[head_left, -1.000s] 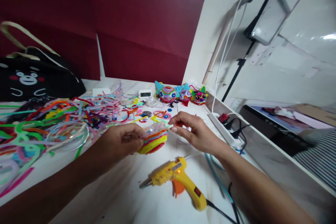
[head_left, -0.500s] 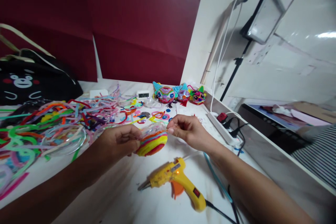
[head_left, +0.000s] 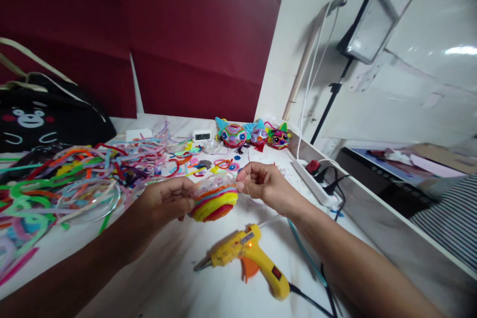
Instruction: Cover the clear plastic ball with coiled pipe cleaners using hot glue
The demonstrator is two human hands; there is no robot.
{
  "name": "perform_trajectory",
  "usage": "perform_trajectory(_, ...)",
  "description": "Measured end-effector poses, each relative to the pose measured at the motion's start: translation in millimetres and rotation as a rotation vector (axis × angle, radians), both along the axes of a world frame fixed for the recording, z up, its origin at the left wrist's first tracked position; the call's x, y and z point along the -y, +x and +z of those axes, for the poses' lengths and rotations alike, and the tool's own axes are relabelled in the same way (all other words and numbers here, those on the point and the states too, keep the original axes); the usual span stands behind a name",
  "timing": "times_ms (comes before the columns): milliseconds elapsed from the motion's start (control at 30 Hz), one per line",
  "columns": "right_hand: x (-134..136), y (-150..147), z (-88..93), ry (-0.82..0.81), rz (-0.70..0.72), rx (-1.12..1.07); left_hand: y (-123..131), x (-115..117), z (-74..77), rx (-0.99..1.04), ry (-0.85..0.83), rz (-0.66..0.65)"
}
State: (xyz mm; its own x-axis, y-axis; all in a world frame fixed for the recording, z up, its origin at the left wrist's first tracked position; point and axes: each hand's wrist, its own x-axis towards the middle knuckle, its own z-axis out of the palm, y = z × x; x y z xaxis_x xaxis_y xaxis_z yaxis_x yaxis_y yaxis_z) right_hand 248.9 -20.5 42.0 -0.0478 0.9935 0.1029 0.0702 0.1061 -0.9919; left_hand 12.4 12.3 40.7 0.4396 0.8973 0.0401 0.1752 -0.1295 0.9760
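Note:
My left hand (head_left: 167, 202) is closed round a clear dome (head_left: 215, 198) wound with yellow, orange and pink pipe cleaner, held above the white table (head_left: 167, 278). At the dome's right edge my right hand (head_left: 261, 184) pinches the end of the pipe cleaner between thumb and fingers. A yellow glue gun (head_left: 249, 258) lies on the table just below both hands, its small light lit and its nozzle pointing left.
A heap of coloured pipe cleaners (head_left: 67, 179) and a clear dish (head_left: 93, 203) lie at the left. Three finished ornaments (head_left: 255, 135), a small clock (head_left: 202, 135) and a black bear bag (head_left: 40, 119) stand at the back. A power strip (head_left: 316, 179) runs along the right edge.
Both hands with the wrapped dome have drifted slightly left and down in view as the camera shifted. My right hand has closed in tighter at the dome's edge.

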Motion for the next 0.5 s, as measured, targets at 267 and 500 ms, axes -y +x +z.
perform_trajectory(267, 2.7, -1.4, 2.7, -0.056, -0.050, -0.016, -0.3, 0.2, -3.2, 0.113, -0.035, -0.010)
perform_trajectory(500, 8.9, -2.1, 8.4, -0.108, 0.001, -0.101, -6.3, -4.8, -8.2, 0.198, -0.111, -0.056)
